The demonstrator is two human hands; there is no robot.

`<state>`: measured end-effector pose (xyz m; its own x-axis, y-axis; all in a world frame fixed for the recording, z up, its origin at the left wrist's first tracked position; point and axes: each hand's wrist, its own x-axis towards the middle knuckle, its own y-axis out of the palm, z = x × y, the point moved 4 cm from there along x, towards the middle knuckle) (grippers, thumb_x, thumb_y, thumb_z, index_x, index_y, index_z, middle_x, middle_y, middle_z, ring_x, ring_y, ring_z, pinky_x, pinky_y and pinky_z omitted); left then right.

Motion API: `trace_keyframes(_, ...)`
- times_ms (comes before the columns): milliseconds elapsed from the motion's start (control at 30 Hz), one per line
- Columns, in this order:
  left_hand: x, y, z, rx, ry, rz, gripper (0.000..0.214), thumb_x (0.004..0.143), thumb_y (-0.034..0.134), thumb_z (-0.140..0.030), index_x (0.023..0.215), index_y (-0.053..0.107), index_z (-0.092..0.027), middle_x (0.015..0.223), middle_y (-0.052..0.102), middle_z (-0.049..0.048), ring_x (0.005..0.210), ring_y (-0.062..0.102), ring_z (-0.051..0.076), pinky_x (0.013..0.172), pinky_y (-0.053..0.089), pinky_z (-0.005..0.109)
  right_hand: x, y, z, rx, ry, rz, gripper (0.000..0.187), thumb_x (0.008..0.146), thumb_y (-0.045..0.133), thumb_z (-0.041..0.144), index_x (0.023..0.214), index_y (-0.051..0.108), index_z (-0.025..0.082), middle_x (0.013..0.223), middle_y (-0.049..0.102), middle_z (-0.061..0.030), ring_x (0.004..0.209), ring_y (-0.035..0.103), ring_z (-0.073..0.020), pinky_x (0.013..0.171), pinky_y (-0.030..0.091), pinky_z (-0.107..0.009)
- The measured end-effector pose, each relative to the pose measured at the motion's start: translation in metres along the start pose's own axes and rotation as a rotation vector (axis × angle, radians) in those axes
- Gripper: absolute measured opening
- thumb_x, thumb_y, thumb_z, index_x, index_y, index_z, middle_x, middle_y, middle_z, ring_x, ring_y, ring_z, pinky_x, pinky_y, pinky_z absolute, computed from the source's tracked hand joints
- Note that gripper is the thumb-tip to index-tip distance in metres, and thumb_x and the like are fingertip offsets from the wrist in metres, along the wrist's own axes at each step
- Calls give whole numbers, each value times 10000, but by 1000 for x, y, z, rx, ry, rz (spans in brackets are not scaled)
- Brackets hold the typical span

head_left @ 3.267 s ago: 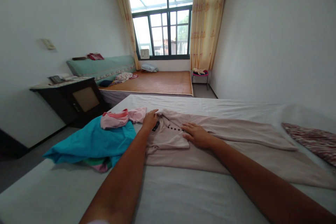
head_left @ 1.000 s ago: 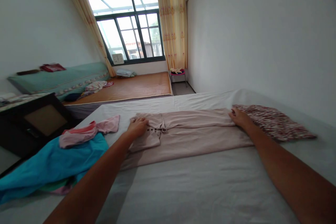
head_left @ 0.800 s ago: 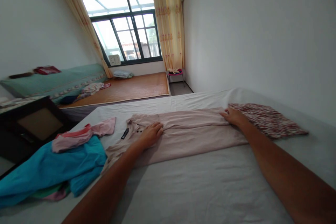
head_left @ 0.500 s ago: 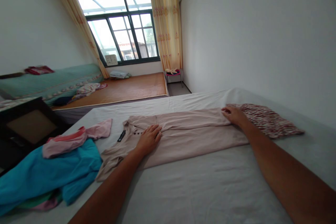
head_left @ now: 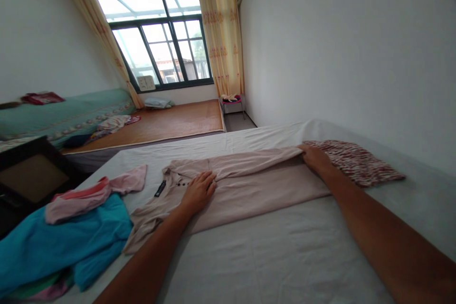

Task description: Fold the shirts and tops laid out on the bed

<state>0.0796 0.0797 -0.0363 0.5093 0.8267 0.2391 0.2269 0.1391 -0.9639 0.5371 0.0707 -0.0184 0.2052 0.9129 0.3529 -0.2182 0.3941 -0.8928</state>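
The white bed sheet point(head_left: 270, 247) carries a long beige buttoned dress point(head_left: 256, 185). A teal garment point(head_left: 60, 242) lies at its 8 o'clock, a striped cloth point(head_left: 352, 161) at 3 o'clock. The left hand point(head_left: 197, 191) presses flat and open beside the buttons point(head_left: 181, 183); the right hand point(head_left: 315, 157) clasps the dress's fold.

dress point(head_left: 249, 185): soft matt knit cloth, smooth | sheet point(head_left: 270, 256): matt white woven cloth, faintly creased | striped cloth point(head_left: 352, 161), far right: thin, matt, crinkled | blue garment point(head_left: 64, 242), near left: smooth matt cloth | mat point(head_left: 171, 123), far left: woven straw, slight sheen | curtain point(head_left: 221, 33): thin cloth, light shows through | wall point(head_left: 338, 47): matt paint
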Motion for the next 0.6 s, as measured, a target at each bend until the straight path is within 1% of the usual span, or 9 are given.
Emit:
trace_keyframes(100,0,0,0,-3,-6,-9,431,960,336,-387,1309,538,-236,1416,488,46,1314,419,212,1113,317,409,4,-16,4,161,6,-286,561,784,376,133,1307,567,196,1193,667,-65,1077,615,-244,940,448,-330)
trace_keyframes(133,0,0,1,-7,-5,-13,432,960,337,-390,1310,538,-236,1419,485,46,1312,420,212,1112,319,409,4,-18,3,192,-26,-322,586,766,374,115,1315,560,199,1244,641,-48,1124,590,-235,971,432,-324)
trace_keyframes(167,0,0,1,-10,-2,-15,434,959,338,-394,1311,538,-236,1420,483,47,1311,422,213,1111,320,410,4,-17,0,197,-57,-301,597,740,383,97,1290,584,208,1263,631,-34,1156,569,-227,997,415,-321)
trace_keyframes(233,0,1,2,-15,6,-18,434,958,340,-397,1308,542,-239,1414,490,48,1306,426,213,1112,319,414,3,-6,-10,136,-83,-140,560,683,422,75,1153,682,232,1200,669,-25,1144,576,-228,1005,409,-327)
trace_keyframes(300,1,2,2,-17,14,-23,430,958,341,-397,1300,551,-246,1401,504,46,1300,432,212,1114,318,417,0,6,-29,55,-11,-6,480,654,461,76,1008,740,243,1079,718,-39,1044,626,-242,939,450,-336)
trace_keyframes(333,1,2,2,-19,17,-28,426,957,342,-397,1295,556,-251,1395,511,45,1297,436,212,1113,320,418,0,8,-40,27,53,4,445,660,473,87,976,746,240,1038,728,-48,988,645,-247,892,470,-338)
trace_keyframes(400,1,2,3,-25,16,-36,420,955,348,-398,1286,564,-256,1387,520,42,1293,442,213,1111,325,421,0,7,-55,8,172,-64,399,714,467,127,998,732,221,1012,730,-67,903,662,-243,815,485,-331)
trace_keyframes(500,1,2,2,-25,16,-38,419,954,353,-390,1281,571,-247,1387,521,45,1295,441,219,1112,326,427,3,3,-55,29,194,-163,369,830,415,222,1082,683,191,1056,712,-97,917,653,-234,807,469,-319)
trace_keyframes(600,1,0,0,-29,13,-43,409,951,361,-378,1270,580,-246,1382,526,44,1293,444,220,1109,333,424,8,13,-37,13,159,-48,397,909,346,342,1062,668,170,1041,703,-136,954,641,-246,817,453,-325)
